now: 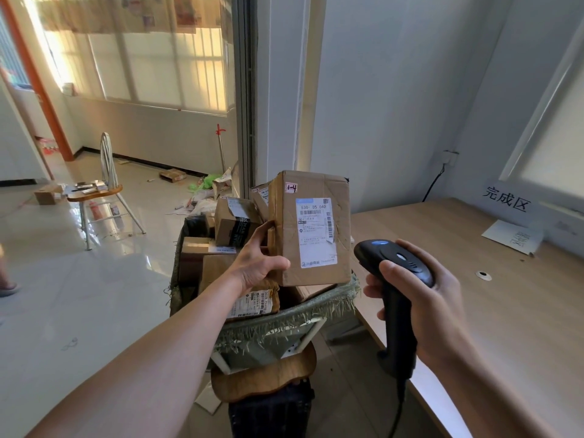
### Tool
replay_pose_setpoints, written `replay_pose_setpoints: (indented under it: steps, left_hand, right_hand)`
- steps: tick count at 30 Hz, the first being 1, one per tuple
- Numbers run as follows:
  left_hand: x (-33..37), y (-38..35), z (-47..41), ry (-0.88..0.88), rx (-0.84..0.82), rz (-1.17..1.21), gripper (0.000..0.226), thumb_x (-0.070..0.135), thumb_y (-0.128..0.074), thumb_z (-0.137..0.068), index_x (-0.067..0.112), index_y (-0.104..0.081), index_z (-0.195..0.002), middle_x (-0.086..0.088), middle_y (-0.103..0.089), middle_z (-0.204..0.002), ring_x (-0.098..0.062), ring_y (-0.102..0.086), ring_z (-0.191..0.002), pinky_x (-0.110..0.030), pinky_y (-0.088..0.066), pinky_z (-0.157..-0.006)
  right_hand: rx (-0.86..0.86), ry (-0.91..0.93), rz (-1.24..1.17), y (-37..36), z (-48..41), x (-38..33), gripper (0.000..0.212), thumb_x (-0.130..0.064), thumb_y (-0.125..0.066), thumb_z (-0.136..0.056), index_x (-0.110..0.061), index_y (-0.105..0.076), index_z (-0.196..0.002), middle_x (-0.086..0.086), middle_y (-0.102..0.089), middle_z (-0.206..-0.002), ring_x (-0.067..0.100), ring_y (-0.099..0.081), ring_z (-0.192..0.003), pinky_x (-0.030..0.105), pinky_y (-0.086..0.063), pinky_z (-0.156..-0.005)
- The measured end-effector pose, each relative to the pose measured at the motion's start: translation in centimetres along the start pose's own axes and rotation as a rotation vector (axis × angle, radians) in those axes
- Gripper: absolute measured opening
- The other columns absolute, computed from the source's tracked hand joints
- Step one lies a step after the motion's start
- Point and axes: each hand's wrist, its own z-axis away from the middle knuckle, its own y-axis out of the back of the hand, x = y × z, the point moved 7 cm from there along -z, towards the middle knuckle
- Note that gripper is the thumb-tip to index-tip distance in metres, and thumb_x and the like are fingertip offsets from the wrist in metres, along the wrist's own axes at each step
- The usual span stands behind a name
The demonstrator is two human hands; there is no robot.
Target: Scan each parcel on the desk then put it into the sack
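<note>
Here we see the left hand gripping a brown cardboard parcel by its lower left edge. The thumb is laid on the front face and the fingers are curled round the side. The box stands upright in the air above the open mouth of a green woven sack with a frayed rim, just off the left edge of the light wooden desk. Its front face is turned towards us and carries a white shipping label with barcodes. A small pink sticker marked by hand sits near the top.

The right hand is wrapped round the grip of a black handheld barcode scanner, with the thumb lying across its rounded head. The head points left towards the parcel, its nose just beside the box's lower right corner, and a blue spot shows on top. A dark cable hangs from the bottom of the handle.

Inside the sack we can make out several other brown cardboard boxes, stacked at odd angles, some with labels. Below the sack a brown wooden seat shows.

On the desk's far side a white paper sign with black characters leans against the wall. Out on the tiled floor stands a white metal chair with a wooden seat.
</note>
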Motion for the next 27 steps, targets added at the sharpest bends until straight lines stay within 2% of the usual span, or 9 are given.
replay_pose_setpoints:
  steps: [4, 7, 10, 13, 17, 19, 23, 25, 27]
  left_hand:
    - [0.2, 1.2, 0.5, 0.065, 0.079, 0.09, 0.097, 0.041, -0.083, -0.054, 0.035, -0.041, -0.141, -0.01, -0.061, -0.125, -0.034, -0.062, -0.111, -0.051, -0.062, -0.076]
    - [0.0, 2.8, 0.8, 0.112, 0.157, 0.137, 0.099, 0.048, -0.084, -0.052, 0.035, -0.043, -0.141, -0.012, -0.062, -0.125, -0.034, -0.063, -0.109, -0.051, -0.062, -0.071]
    - [-0.1, 4.6, 1.4, 0.169, 0.186, 0.188, 0.09, 0.049, -0.083, -0.051, 0.036, -0.05, -0.134, -0.016, -0.063, -0.123, -0.041, -0.062, -0.11, -0.064, -0.058, -0.079]
    - [0.1, 6.0, 2.5, 0.225, 0.187, 0.192, 0.075, 0.049, -0.079, -0.046, 0.036, -0.057, -0.116, -0.015, -0.064, -0.113, -0.042, -0.062, -0.106, -0.058, -0.057, -0.083]
    - [-0.6, 8.3, 3.5, 0.277, 0.238, 0.131, 0.063, 0.046, -0.073, -0.067, 0.031, -0.055, -0.126, -0.02, -0.066, -0.116, -0.042, -0.066, -0.099, -0.048, -0.059, -0.073]
    - [-1.1, 9.3, 4.0, 0.301, 0.267, 0.101, 0.061, 0.049, -0.071, -0.07, 0.032, -0.056, -0.126, -0.02, -0.067, -0.114, -0.043, -0.066, -0.1, -0.053, -0.059, -0.079]
    - [-1.6, 10.5, 5.1, 0.376, 0.278, 0.055, 0.067, 0.061, -0.071, -0.054, 0.026, -0.064, -0.111, -0.022, -0.069, -0.108, -0.043, -0.066, -0.103, -0.06, -0.054, -0.091]
    - [-1.7, 11.0, 5.6, 0.414, 0.284, 0.06, 0.063, 0.06, -0.069, -0.063, 0.021, -0.063, -0.112, -0.022, -0.069, -0.108, -0.042, -0.066, -0.104, -0.055, -0.055, -0.091]
    - [-1.8, 11.6, 5.7, 0.433, 0.307, 0.056, 0.05, 0.054, -0.065, -0.08, 0.017, -0.061, -0.113, -0.021, -0.069, -0.108, -0.04, -0.065, -0.103, -0.047, -0.056, -0.083]
  right_hand:
    - [0.016, 0.004, 0.005, 0.2, -0.1, 0.4, 0.037, -0.003, -0.071, -0.087, -0.028, -0.065, -0.113, 0.018, -0.077, -0.085, 0.034, -0.074, -0.068, 0.038, -0.05, -0.056]
    - [0.011, -0.008, -0.002, -0.1, -0.2, 0.8, 0.037, -0.004, -0.072, -0.088, -0.028, -0.065, -0.114, 0.018, -0.077, -0.085, 0.033, -0.074, -0.067, 0.038, -0.05, -0.056]
    - [-0.011, -0.01, -0.016, -0.8, -0.3, 1.0, 0.034, -0.003, -0.071, -0.087, -0.028, -0.066, -0.11, 0.02, -0.076, -0.086, 0.032, -0.074, -0.066, 0.037, -0.051, -0.058]
    - [-0.043, -0.026, -0.032, -1.5, -0.3, 1.2, 0.033, -0.004, -0.072, -0.087, -0.028, -0.067, -0.108, 0.021, -0.076, -0.09, 0.032, -0.074, -0.066, 0.033, -0.053, -0.055]
    - [-0.064, -0.061, -0.048, -2.4, -0.3, 1.9, 0.037, -0.007, -0.074, -0.085, -0.028, -0.065, -0.114, 0.02, -0.076, -0.09, 0.03, -0.074, -0.067, 0.031, -0.054, -0.049]
    - [-0.073, -0.062, -0.037, -2.7, -0.2, 2.1, 0.036, -0.008, -0.074, -0.085, -0.028, -0.065, -0.114, 0.02, -0.076, -0.087, 0.031, -0.074, -0.067, 0.034, -0.053, -0.049]
    - [-0.083, -0.074, -0.033, -3.4, -0.1, 2.6, 0.042, -0.009, -0.074, -0.086, -0.027, -0.063, -0.122, 0.018, -0.077, -0.086, 0.031, -0.074, -0.068, 0.035, -0.054, -0.055]
    - [-0.087, -0.077, -0.029, -3.7, 0.0, 2.8, 0.046, -0.009, -0.074, -0.086, -0.025, -0.062, -0.127, 0.018, -0.077, -0.087, 0.031, -0.075, -0.068, 0.037, -0.053, -0.058]
    - [-0.097, -0.078, -0.024, -4.0, 0.1, 2.8, 0.048, -0.009, -0.074, -0.086, -0.025, -0.06, -0.129, 0.018, -0.077, -0.086, 0.031, -0.074, -0.069, 0.038, -0.052, -0.06]
